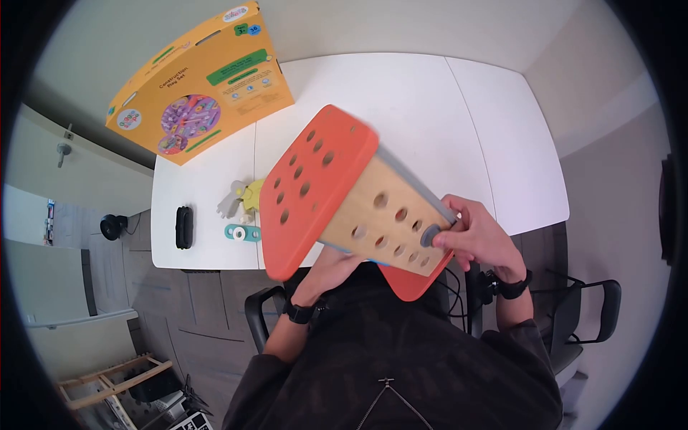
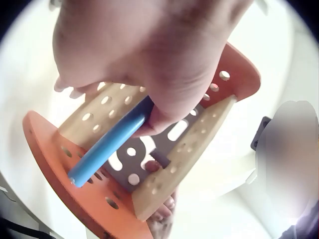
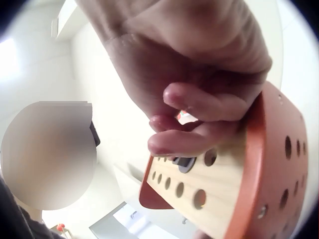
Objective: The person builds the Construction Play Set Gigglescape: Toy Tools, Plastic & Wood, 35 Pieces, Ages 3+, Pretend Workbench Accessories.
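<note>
A toy toolbox with red end panels, pale wooden sides full of holes and a grey slotted base is held tilted above the table's near edge. My left hand grips its blue handle rod. At one wooden side, my right hand pinches a grey round-headed toy bolt between thumb and fingers. The bolt's grey shank pokes out inside the box. Fingers of the right hand partly cover the bolt head in the right wrist view.
On the white table stands a yellow play-set box at the back left. A black case, a teal strip with a white ring, and grey and yellow pieces lie left of the toolbox. Chair armrests flank the person.
</note>
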Motion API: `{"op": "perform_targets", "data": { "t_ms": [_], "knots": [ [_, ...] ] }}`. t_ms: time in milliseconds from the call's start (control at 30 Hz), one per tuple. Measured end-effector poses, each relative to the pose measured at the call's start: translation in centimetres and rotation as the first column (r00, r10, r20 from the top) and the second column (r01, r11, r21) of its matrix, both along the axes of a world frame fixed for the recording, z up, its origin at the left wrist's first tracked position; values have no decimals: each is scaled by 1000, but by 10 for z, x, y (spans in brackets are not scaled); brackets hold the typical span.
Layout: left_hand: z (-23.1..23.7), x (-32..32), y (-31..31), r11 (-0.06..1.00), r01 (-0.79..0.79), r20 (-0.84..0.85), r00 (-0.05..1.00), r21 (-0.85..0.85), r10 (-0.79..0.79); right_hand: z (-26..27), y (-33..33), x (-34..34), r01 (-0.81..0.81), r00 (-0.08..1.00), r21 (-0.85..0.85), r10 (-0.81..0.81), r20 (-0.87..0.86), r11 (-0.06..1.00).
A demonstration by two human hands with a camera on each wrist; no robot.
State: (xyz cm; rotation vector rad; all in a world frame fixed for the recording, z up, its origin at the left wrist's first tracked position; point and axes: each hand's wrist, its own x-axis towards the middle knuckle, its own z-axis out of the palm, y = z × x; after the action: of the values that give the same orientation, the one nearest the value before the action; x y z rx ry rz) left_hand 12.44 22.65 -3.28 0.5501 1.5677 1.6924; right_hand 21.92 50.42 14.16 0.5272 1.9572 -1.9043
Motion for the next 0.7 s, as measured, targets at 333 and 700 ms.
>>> {"op": "perform_targets", "data": {
  "t_ms": [333, 700],
  "knots": [
    [63, 9, -8, 970, -76, 168, 985, 231, 37, -43, 27, 2, -11, 993, -244, -18, -119, 970],
    [56, 13, -7, 959, -278, 101, 957, 52, 272, -133, 39, 18, -33, 996, -482, 70, 59, 876]
  ]
}}
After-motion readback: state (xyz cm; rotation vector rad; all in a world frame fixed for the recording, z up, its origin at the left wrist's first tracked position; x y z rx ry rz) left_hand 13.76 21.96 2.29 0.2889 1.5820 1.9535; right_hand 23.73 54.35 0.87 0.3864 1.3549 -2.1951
